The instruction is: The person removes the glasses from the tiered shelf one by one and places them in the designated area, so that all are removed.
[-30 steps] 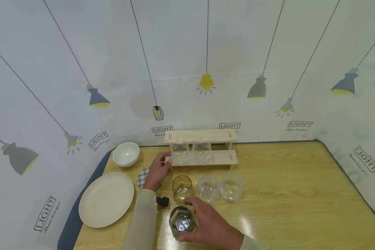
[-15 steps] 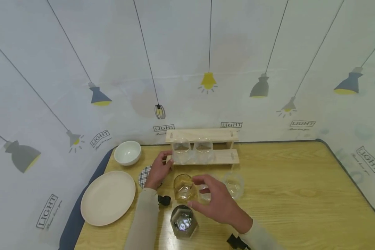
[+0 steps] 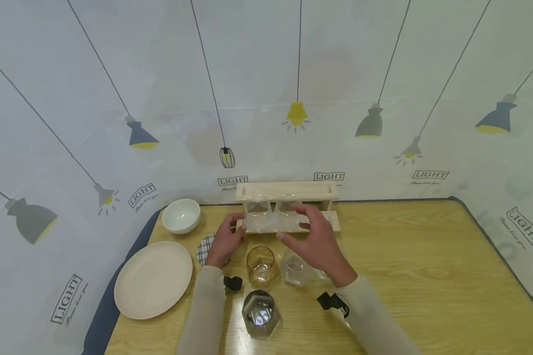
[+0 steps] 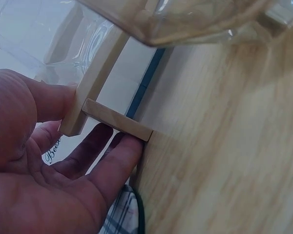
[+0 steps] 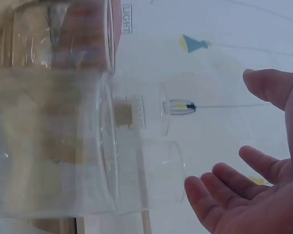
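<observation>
My left hand point(image 3: 224, 242) grips the left end of a two-step wooden rack point(image 3: 288, 189). In the left wrist view its thumb lies on the lower board point(image 4: 98, 73), with fingers under it against the rack's leg point(image 4: 118, 120). Two clear drinking glasses stand on the lower step, a left one point(image 3: 257, 219) and a right one point(image 3: 284, 222). My right hand point(image 3: 320, 244) is beside the right glass, fingers spread and apart from each other. In the right wrist view, that hand point(image 5: 268, 190) holds nothing; whether a fingertip touches the glass, I cannot tell.
On the table in front of the rack stand an amber glass point(image 3: 261, 268), a clear glass point(image 3: 295, 270) and another partly behind my right wrist. A grey glass point(image 3: 261, 315) is nearer. To the left are a checked round pad point(image 3: 203, 250), a white bowl point(image 3: 181, 217) and a beige plate point(image 3: 153, 281).
My right hand has let go of the grey glass and moved forward over the table to the rack's right glass. My left hand has stayed on the rack.
</observation>
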Available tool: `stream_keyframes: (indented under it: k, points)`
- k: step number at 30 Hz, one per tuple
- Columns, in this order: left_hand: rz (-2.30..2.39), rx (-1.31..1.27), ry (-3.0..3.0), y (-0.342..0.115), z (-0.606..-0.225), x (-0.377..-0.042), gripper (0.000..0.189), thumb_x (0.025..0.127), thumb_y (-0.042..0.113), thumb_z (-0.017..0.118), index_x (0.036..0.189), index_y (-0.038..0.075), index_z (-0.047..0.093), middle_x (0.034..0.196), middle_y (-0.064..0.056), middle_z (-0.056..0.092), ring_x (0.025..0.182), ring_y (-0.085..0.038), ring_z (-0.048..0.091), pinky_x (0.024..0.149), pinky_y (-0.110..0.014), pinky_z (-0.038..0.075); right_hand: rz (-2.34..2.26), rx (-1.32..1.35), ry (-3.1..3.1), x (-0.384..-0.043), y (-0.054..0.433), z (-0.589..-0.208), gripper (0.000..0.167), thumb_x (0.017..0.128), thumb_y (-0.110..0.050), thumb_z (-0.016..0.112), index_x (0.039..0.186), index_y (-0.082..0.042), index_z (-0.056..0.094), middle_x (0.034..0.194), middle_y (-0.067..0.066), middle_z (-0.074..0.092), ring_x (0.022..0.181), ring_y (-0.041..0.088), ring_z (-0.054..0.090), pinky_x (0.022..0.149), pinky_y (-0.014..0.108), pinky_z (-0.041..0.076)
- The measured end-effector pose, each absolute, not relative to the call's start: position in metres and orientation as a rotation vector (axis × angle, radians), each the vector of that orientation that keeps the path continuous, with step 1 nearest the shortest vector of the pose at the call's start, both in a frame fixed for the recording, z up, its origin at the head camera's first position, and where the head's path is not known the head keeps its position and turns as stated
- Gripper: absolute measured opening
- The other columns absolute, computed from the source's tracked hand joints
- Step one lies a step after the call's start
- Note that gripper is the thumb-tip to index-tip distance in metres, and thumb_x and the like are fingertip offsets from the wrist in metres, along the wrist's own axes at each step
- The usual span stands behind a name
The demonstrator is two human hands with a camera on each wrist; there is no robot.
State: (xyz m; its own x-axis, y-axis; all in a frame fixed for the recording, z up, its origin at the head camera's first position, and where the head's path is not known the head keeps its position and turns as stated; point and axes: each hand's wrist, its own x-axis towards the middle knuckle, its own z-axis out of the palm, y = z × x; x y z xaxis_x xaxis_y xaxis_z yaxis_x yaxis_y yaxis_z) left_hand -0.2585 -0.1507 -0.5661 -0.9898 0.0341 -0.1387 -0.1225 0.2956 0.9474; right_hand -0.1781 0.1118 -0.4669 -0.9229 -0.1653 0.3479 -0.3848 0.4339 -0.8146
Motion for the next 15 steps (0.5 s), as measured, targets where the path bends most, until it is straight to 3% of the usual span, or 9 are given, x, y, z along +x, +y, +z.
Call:
stream_keyframes:
  k: [9,15]
  points:
    - [1.817,-0.097,2.382,-0.15,-0.562,-0.257,0.035,0.109,0.02,0.059,0.144,0.019,0.056,0.145,-0.016,0.057,0.123,-0.03,0.061,0.091,-0.039,0.056,1.484,0.246,-2.614,-0.21,0.111,-0.473,0.087,0.091,-0.044,0.083,0.16,-0.012,0.04,0.162,0.014,0.041,0.144,0.039,0.047,0.113,0.06,0.046]
    - [1.837,-0.067,2.369,-0.15,-0.563,-0.257,0.035,0.109,0.02,0.059,0.144,0.018,0.057,0.142,-0.016,0.058,0.117,-0.027,0.061,0.088,-0.036,0.055,1.497,0.148,-2.732,-0.221,0.107,-0.483,0.093,0.096,-0.042,0.078,0.166,-0.009,0.027,0.169,0.018,0.03,0.151,0.042,0.04,0.119,0.062,0.04]
